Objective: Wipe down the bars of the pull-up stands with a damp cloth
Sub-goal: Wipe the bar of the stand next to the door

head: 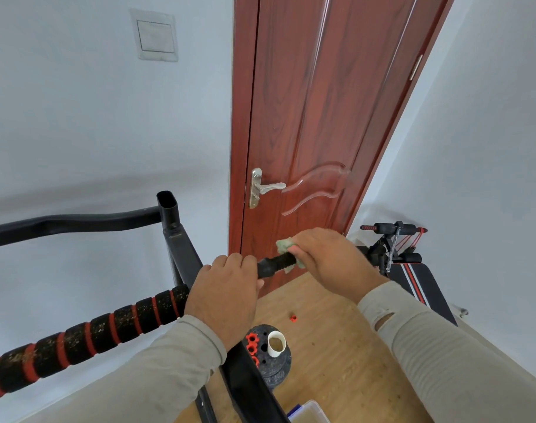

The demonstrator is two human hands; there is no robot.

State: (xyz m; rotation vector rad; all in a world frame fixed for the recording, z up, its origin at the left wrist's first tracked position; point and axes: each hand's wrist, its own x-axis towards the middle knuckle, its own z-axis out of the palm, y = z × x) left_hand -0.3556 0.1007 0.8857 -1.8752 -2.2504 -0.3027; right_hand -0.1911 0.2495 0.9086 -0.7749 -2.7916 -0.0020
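Head view, pull-up stand by a door. The left hand (227, 296) curls round the foam-wrapped bar (86, 334), black with red rings, at the point where it meets the black upright post (176, 239). Beyond that hand a short black ribbed grip (276, 263) juts toward the door. The right hand (331, 261) closes over the far end of this grip, with a pale green cloth (284, 246) pressed between fingers and grip; cloth edges show above and below the fingers. The two hands lie near each other, apart, with the bare ribbed section between them.

No brand, label or writing is legible anywhere.

Surroundings: a red-brown wooden door (321, 117) with a silver lever handle (265, 188); a wall panel (155, 35) upper left; a bench with red springs (404, 254) at right. On the wooden floor (337, 346) below stand a black weight plate (276, 364) carrying red nuts and a white cup (276, 343), and a small red piece (293, 317) lies nearby.
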